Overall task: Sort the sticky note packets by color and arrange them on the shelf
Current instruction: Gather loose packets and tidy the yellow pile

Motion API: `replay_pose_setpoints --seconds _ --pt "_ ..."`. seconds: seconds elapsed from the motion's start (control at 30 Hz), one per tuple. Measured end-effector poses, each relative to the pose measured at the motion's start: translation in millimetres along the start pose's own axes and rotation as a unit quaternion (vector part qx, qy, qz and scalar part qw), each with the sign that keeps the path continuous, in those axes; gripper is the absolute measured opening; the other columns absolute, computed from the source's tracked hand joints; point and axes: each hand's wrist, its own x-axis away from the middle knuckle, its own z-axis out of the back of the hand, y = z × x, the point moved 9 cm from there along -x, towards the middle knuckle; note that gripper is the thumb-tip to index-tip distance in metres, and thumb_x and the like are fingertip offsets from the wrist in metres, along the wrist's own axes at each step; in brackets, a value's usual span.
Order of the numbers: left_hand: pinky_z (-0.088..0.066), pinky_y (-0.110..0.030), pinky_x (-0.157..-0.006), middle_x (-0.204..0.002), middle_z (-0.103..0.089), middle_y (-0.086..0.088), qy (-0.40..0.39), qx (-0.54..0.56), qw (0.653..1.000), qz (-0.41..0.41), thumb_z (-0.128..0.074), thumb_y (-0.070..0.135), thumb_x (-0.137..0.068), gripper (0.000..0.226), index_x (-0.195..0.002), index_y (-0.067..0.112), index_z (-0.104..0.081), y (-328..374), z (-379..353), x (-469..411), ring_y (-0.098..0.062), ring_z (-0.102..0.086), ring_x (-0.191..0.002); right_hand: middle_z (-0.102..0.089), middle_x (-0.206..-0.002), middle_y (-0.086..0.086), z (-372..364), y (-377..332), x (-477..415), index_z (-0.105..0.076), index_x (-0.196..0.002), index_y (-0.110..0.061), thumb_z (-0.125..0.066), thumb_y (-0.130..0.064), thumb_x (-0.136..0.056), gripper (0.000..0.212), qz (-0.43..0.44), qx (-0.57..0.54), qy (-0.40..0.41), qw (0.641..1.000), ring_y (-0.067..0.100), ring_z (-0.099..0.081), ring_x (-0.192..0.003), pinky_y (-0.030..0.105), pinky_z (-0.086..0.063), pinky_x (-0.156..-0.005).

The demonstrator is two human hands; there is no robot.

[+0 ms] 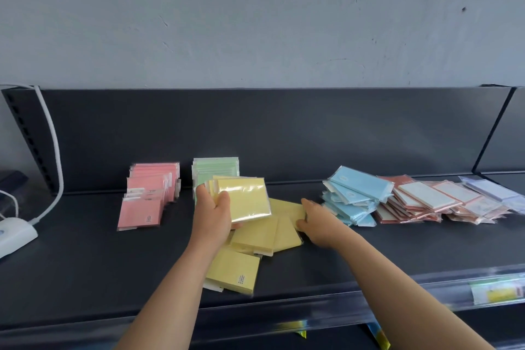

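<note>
Holding a small stack of glossy, cellophane-wrapped pale yellow square sticky note packets (244,202) just above the dark grey metal shelf (85,264), the left grip (213,216) wraps round its left edge. The shiny face tilts up toward the camera, top edge leaning toward the back panel. The right grip (321,224) pinches the right edge of a flat yellow packet (287,207) among loose yellow packets (255,236) lying askew on the shelf. Pink packet stacks (147,193) sit left, a green stack (216,170) stands behind, and a blue pile (352,196) and red-bordered packets (417,202) lie right.
</note>
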Motion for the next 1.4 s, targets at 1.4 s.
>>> replay_pose_setpoints --seconds 1.4 --pt "-0.042 -0.030 -0.087 -0.110 -0.050 0.019 -0.162 -0.095 0.981 -0.039 -0.047 0.047 -0.096 0.033 -0.117 0.028 -0.030 15 -62 -5 -0.003 -0.049 -0.100 -0.068 -0.102 0.000 40 -25 3 -0.052 -0.117 -0.022 -0.065 -0.006 -0.087 0.036 0.096 -0.483 0.140 0.859 0.014 -0.066 -0.090 0.026 -0.057 -0.072"
